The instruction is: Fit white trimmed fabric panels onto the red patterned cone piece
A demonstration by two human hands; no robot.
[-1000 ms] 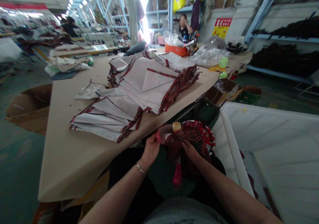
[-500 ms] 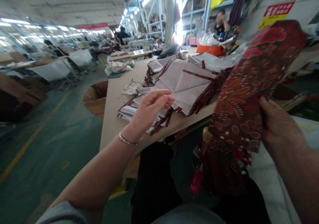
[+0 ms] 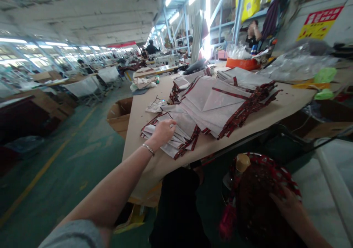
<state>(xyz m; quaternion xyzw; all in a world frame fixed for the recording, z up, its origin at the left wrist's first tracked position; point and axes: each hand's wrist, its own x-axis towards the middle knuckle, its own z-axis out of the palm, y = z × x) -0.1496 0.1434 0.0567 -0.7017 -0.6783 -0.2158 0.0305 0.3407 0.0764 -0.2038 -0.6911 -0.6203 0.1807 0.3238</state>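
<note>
My left hand (image 3: 163, 133) rests at the smaller pile of white cloth pieces (image 3: 182, 121) edged in dark red, near the table's front. Its fingers are curled closed at the top piece; the exact grip is partly hidden. Low on the right, my right hand (image 3: 289, 205) is closed on a dark red patterned cloth (image 3: 259, 204), over my lap; shadow and blur hide some fingers. A larger stack of red-edged white cloths (image 3: 217, 101) lies right of the smaller pile. Beside the patterned cloth is a round pale-topped object (image 3: 242, 162).
The table (image 3: 143, 145) ends close to my knees. A cardboard box (image 3: 120, 117) stands at its left side. Farther back are an orange container (image 3: 242, 63), clear plastic bags (image 3: 298, 66) and a co-worker (image 3: 253, 36). A white frame stands at my right.
My right hand has lowered the patterned cloth from in front of the table to my lap. My left hand, loosely open before, has come down onto the small pile and curled closed.
</note>
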